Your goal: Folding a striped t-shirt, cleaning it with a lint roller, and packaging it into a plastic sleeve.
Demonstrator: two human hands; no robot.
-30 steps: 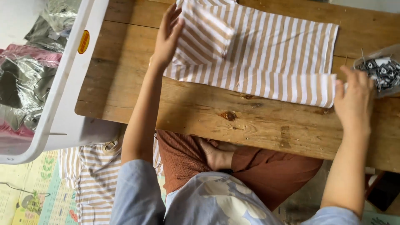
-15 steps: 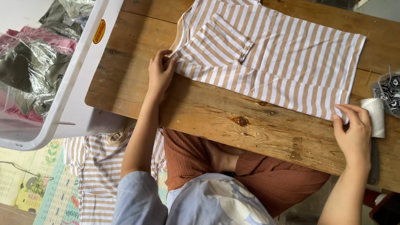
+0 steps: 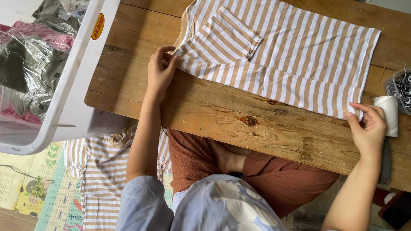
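Observation:
A tan-and-white striped shirt (image 3: 291,55) lies flat on the wooden table (image 3: 222,115), one sleeve folded over its body. My left hand (image 3: 160,70) pinches the shirt's near edge at the shoulder end, by the neckline. My right hand (image 3: 367,128) pinches the near corner of the hem at the other end. Both hands grip the same long folded edge, which runs between them along the table.
A white plastic bin (image 3: 64,85) with bagged clothes stands at the left. More striped shirts (image 3: 100,171) lie on the floor mat below. A white paper roll (image 3: 387,113) and a clear container (image 3: 400,87) sit at the right edge. My knees are under the table.
The shirt's near edge has been drawn toward me. My left hand shifted from lying on the folded sleeve to gripping the shoulder edge; my right hand still grips the hem corner.

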